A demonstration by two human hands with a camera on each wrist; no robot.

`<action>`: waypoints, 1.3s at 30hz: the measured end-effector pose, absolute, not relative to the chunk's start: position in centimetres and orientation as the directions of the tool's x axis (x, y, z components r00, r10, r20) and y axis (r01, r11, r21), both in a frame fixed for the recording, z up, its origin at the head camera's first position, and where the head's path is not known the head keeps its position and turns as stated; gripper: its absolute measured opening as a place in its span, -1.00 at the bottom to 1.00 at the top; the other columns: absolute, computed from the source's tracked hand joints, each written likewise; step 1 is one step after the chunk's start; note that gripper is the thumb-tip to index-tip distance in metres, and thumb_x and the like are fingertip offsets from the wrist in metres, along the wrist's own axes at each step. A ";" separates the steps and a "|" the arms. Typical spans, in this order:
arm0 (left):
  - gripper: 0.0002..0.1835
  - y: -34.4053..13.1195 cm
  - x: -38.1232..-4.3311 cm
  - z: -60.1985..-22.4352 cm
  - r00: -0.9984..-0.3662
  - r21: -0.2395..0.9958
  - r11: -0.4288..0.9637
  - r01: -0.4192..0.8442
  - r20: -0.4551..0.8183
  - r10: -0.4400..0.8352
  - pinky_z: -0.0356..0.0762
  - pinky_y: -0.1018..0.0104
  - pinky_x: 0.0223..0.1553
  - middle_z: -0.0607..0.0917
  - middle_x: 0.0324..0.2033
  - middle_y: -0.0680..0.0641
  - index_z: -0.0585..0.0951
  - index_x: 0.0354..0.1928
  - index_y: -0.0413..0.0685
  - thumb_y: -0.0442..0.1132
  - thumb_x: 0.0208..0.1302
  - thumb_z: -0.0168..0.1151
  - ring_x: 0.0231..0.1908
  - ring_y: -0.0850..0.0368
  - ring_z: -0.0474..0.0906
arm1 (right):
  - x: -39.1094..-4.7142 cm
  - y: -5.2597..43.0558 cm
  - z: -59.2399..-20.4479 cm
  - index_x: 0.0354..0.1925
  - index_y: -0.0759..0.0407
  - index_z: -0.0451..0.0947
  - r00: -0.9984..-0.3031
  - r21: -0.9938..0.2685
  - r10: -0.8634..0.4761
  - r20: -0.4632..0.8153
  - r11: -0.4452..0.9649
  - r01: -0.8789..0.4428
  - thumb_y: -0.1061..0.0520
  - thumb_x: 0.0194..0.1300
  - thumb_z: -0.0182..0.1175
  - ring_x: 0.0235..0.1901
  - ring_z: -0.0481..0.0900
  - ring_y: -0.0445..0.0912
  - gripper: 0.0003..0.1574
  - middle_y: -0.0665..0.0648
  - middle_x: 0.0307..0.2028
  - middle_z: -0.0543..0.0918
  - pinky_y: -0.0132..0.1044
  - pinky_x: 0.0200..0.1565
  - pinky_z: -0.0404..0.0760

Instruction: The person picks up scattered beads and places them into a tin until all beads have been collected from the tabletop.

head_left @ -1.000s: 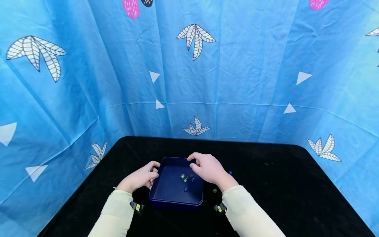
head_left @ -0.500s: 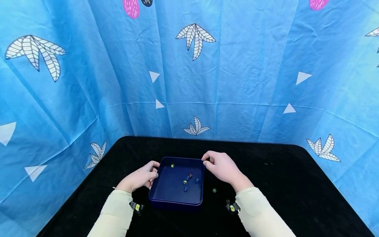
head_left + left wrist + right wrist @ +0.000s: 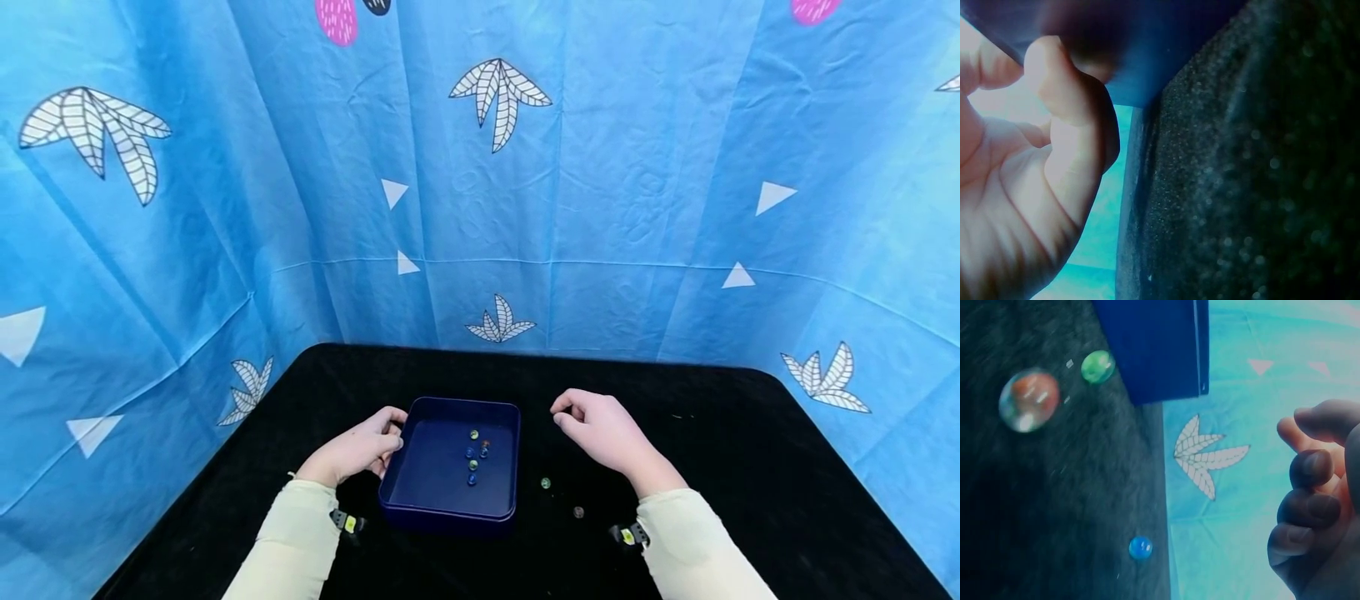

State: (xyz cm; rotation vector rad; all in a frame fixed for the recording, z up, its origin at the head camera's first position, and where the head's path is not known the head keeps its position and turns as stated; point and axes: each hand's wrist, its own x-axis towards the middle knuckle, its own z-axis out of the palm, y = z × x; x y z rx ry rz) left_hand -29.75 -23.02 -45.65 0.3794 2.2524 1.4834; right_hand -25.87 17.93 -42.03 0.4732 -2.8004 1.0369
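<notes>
A dark blue square box [image 3: 420,492] stands on the black cloth in the head view, its top uncovered. Inside lie several small glass marbles [image 3: 473,465], in yellow-green, blue and orange-brown. My left hand [image 3: 362,446] holds the box's left wall, thumb near the rim. My right hand [image 3: 600,425] hovers right of the box, fingers loosely curled and nothing visible in them. On the cloth below that hand are a green marble [image 3: 1098,367], a reddish clear marble [image 3: 1030,400] and a blue marble [image 3: 1140,548]; the head view does not show the blue one.
The black cloth [image 3: 712,467] covers a table with rounded far corners. A blue curtain [image 3: 622,208] with leaf and triangle prints hangs around its back and sides. Each wrist wears a small camera on a strap [image 3: 630,534].
My right hand has moved right, from over the box to past its right side. Marbles in the box have rolled about. The reddish marble on the cloth has come into view. My left hand stays put.
</notes>
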 end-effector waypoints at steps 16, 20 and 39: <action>-0.48 -22.9 -29.8 -45.6 -0.886 0.911 0.412 -0.002 -0.193 0.422 0.63 0.10 -0.40 0.52 -0.31 -0.22 0.25 0.34 -0.24 -0.32 0.38 0.04 -0.45 0.00 0.52 | -22.7 21.2 -44.2 -0.12 -0.03 0.67 -0.906 -0.644 -0.418 0.068 0.675 -0.360 0.01 0.33 0.29 -0.67 0.29 -0.27 -0.83 -0.12 -0.61 0.41 -0.30 -0.47 0.46; -0.48 -23.0 -29.9 -45.7 -0.887 0.910 0.415 -0.002 -0.192 0.419 0.64 0.08 -0.40 0.52 -0.30 -0.24 0.25 0.35 -0.24 -0.32 0.38 0.04 -0.45 -0.01 0.52 | -22.5 21.4 -44.7 -0.14 -0.01 0.66 -0.874 -0.640 -0.485 0.041 0.659 -0.395 0.04 0.29 0.31 -0.65 0.30 -0.29 -0.83 -0.13 -0.60 0.41 -0.30 -0.44 0.45; -0.47 -23.0 -29.7 -45.8 -0.881 0.914 0.406 0.011 -0.183 0.437 0.61 0.11 -0.41 0.44 -0.46 -0.09 0.20 0.37 -0.28 -0.34 0.42 0.02 -0.46 -0.01 0.50 | -22.0 21.2 -46.2 -0.26 -0.10 0.62 -0.790 -0.713 -0.602 -0.119 0.605 -0.354 0.11 0.22 0.36 -0.64 0.32 -0.28 -0.87 -0.16 -0.64 0.39 -0.29 -0.39 0.49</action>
